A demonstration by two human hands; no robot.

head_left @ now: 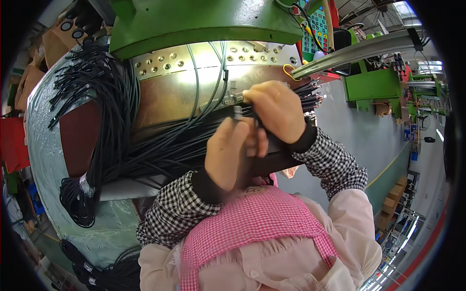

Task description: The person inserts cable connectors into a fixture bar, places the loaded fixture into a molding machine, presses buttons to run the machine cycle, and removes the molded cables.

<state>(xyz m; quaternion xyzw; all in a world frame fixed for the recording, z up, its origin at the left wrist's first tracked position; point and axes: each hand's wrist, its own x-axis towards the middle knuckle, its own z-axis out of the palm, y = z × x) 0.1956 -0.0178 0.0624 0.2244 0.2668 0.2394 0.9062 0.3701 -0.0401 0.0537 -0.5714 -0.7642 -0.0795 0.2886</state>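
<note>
My left hand (225,153) is closed, thumb against fingers, with a small silvery metal connector (237,112) sticking up from its pinch. Just above and to the right, my right hand (280,109) is closed too, its fingertips by a small metal fixture (234,93) on the machine's plate. Motion blurs both hands, and what my right fingers hold is hidden. Long black cables (170,143) run in a thick bundle under and beside my hands. A few thin grey-green cables (194,72) come down over the metal plate (162,63) from the machine.
A green machine body (208,22) overhangs the work area. The cable bundle drapes left over a plastic-covered table (43,145), tied near a coiled loop (77,203). Stripped cable ends (313,94) lie right of my hands. A metal rail (359,51) slants at upper right.
</note>
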